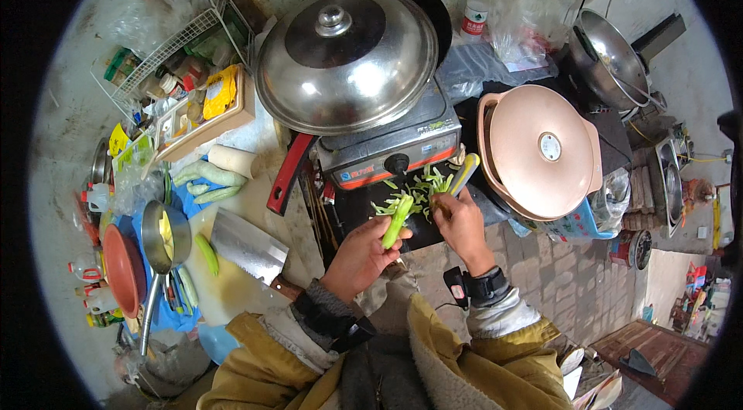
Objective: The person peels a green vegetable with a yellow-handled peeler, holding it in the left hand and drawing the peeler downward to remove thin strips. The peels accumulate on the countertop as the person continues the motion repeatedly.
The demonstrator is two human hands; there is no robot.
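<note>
My left hand point(367, 256) grips a short, pale green peeled gourd point(398, 223) between thumb and fingers, tilted upward. In my right hand point(463, 227) is a hand tool with a grey and yellow handle point(465, 173), probably a peeler; its working end is hidden by my fingers. Green peel strips point(436, 182) lie scattered on the dark surface beneath and beyond both hands. To the left, a cleaver point(249, 247) rests on a pale cutting board point(212, 294), its wooden handle towards my left wrist. Beside its blade lies another green gourd piece point(206, 254).
A portable gas stove point(395, 149) carries a wok under a domed steel lid point(348, 79); the wok's red handle point(290, 175) juts towards me. On the right stands a lidded pink pot point(540, 160). A steel saucepan point(165, 236) and several whole gourds point(212, 175) are at left.
</note>
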